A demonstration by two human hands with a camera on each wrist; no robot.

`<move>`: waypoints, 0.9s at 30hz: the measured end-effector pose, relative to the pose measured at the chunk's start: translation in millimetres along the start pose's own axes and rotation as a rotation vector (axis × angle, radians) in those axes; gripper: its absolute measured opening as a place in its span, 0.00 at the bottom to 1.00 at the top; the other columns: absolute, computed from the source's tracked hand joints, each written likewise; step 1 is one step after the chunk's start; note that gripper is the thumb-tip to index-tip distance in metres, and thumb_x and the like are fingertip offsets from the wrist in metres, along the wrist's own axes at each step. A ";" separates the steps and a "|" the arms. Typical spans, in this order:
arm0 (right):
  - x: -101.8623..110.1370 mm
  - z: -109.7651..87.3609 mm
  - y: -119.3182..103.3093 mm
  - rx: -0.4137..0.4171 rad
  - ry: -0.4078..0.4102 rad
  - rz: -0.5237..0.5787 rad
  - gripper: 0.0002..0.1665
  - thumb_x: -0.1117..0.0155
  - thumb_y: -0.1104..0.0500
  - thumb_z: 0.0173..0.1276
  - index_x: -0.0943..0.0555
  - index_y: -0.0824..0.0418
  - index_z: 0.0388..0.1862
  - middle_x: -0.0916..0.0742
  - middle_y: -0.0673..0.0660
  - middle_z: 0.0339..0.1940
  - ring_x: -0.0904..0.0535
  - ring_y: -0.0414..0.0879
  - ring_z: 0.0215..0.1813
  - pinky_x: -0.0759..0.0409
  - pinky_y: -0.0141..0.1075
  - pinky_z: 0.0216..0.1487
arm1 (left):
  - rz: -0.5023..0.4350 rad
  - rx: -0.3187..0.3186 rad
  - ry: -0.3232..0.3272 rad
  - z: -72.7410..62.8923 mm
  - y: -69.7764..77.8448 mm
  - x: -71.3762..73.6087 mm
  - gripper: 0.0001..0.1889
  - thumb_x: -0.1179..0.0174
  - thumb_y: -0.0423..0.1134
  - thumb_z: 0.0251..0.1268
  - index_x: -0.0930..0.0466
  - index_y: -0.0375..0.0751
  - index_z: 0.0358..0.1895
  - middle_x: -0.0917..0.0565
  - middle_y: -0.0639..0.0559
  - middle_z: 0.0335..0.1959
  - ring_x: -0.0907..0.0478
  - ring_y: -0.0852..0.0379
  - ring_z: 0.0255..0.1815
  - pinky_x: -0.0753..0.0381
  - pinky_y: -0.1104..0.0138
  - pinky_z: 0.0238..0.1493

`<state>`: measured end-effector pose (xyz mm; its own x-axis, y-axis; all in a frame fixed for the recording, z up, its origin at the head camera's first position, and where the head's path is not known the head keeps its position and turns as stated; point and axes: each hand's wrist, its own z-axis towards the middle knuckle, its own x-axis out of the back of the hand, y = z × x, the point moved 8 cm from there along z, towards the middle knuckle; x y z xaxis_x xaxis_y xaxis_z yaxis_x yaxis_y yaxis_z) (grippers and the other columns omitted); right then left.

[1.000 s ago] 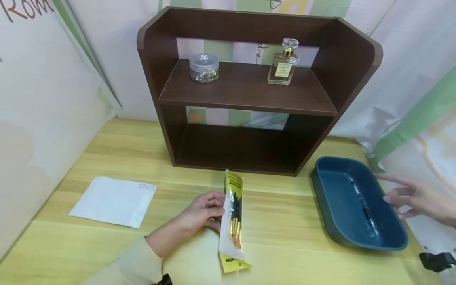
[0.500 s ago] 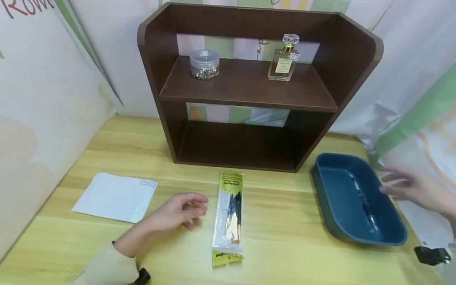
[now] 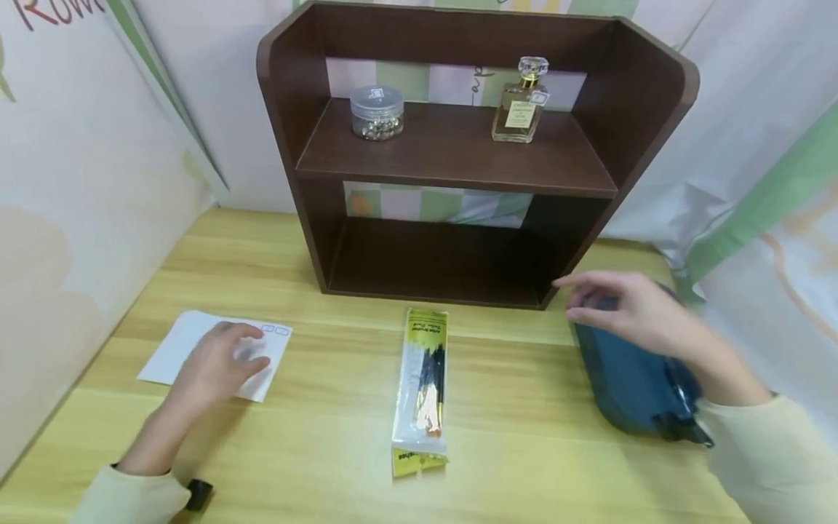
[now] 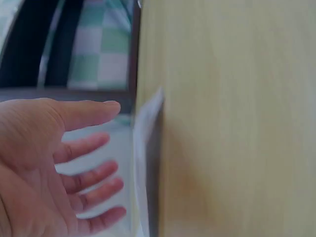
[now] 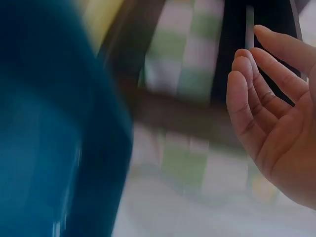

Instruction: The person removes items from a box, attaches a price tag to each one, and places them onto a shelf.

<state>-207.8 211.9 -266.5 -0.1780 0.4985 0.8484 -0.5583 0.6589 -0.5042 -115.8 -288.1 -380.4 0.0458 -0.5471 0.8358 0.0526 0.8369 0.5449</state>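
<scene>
My left hand (image 3: 212, 367) hovers over a flat white envelope (image 3: 172, 348) at the left of the table. In the left wrist view its fingers are spread, and the envelope (image 4: 143, 168) shows edge-on beside the fingertips. My right hand (image 3: 622, 309) passes above the dark blue tray (image 3: 605, 386), holding nothing, with loosely bent fingers; in the right wrist view the tray wall (image 5: 98, 148) stands beside it. Between the hands lies a clear pack of paintbrushes (image 3: 422, 393) with yellow ends. My right forearm covers much of the tray.
A dark brown two-tier shelf (image 3: 452, 188) stands at the back. On its upper board are a clear lidded jar (image 3: 377, 114) of silvery bits and a perfume bottle (image 3: 519, 109). Patterned cloth walls (image 3: 85, 182) enclose the wooden table (image 3: 314, 451).
My left hand has let go of the paintbrush pack and moved left over the envelope. The right hand has swung left from the tray's outer side to above it.
</scene>
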 end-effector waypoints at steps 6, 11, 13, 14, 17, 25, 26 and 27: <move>-64.3 45.8 -34.5 0.021 -0.178 0.104 0.20 0.29 0.63 0.68 0.17 0.56 0.59 0.14 0.45 0.37 0.18 0.40 0.37 0.18 0.35 0.35 | 0.078 0.130 -0.054 -7.8 -28.2 1.7 0.33 0.27 0.46 0.58 0.27 0.30 0.61 0.33 0.20 0.61 0.34 0.21 0.57 0.31 0.31 0.49; -104.0 81.0 -58.8 0.076 -0.232 0.203 0.19 0.29 0.65 0.67 0.17 0.58 0.57 0.13 0.47 0.37 0.17 0.42 0.37 0.17 0.38 0.35 | 0.081 0.153 -0.063 -2.5 -30.8 -0.6 0.38 0.28 0.50 0.59 0.31 0.30 0.66 0.37 0.21 0.65 0.39 0.20 0.62 0.35 0.29 0.53; -118.8 94.0 -68.8 0.109 -0.250 0.245 0.19 0.29 0.64 0.67 0.17 0.58 0.56 0.13 0.48 0.37 0.17 0.42 0.37 0.17 0.39 0.35 | 0.095 0.157 -0.070 1.7 -31.3 -1.3 0.41 0.28 0.52 0.58 0.32 0.29 0.67 0.37 0.21 0.66 0.39 0.21 0.63 0.35 0.29 0.53; -125.7 99.8 -73.2 0.121 -0.259 0.262 0.18 0.29 0.64 0.67 0.16 0.57 0.56 0.13 0.48 0.37 0.17 0.42 0.37 0.17 0.39 0.36 | 0.105 0.159 -0.078 4.0 -31.6 -2.2 0.42 0.27 0.52 0.58 0.33 0.29 0.68 0.37 0.20 0.66 0.40 0.20 0.63 0.35 0.29 0.53; -147.2 116.4 -84.9 0.157 -0.289 0.293 0.17 0.30 0.64 0.68 0.16 0.58 0.56 0.12 0.51 0.39 0.17 0.42 0.38 0.16 0.40 0.39 | 0.137 0.174 -0.117 8.7 -33.6 -5.7 0.46 0.28 0.55 0.57 0.36 0.27 0.69 0.38 0.19 0.66 0.39 0.20 0.63 0.33 0.29 0.52; -187.1 148.2 -106.4 0.173 -0.356 0.351 0.18 0.30 0.64 0.68 0.17 0.65 0.57 0.14 0.53 0.38 0.17 0.45 0.40 0.17 0.36 0.43 | 0.190 0.157 -0.165 11.5 -32.2 -10.9 0.44 0.30 0.56 0.60 0.33 0.27 0.69 0.35 0.20 0.66 0.38 0.20 0.63 0.31 0.27 0.50; -191.1 151.4 -108.4 0.173 -0.362 0.355 0.18 0.30 0.65 0.68 0.17 0.65 0.57 0.14 0.52 0.38 0.17 0.45 0.40 0.17 0.36 0.44 | 0.188 0.150 -0.166 11.1 -31.8 -11.3 0.43 0.30 0.56 0.60 0.33 0.27 0.68 0.35 0.20 0.66 0.37 0.20 0.62 0.31 0.27 0.49; -194.9 154.5 -110.3 0.172 -0.369 0.357 0.18 0.30 0.65 0.68 0.17 0.65 0.57 0.14 0.52 0.38 0.17 0.44 0.41 0.17 0.35 0.45 | 0.182 0.145 -0.164 10.6 -31.2 -11.3 0.42 0.30 0.55 0.60 0.32 0.27 0.68 0.34 0.20 0.65 0.37 0.20 0.62 0.30 0.27 0.49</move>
<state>-236.7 -45.0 -351.4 -0.6363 0.4228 0.6452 -0.5303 0.3678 -0.7639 -128.6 -307.8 -406.1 -0.1214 -0.3871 0.9140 -0.0854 0.9215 0.3790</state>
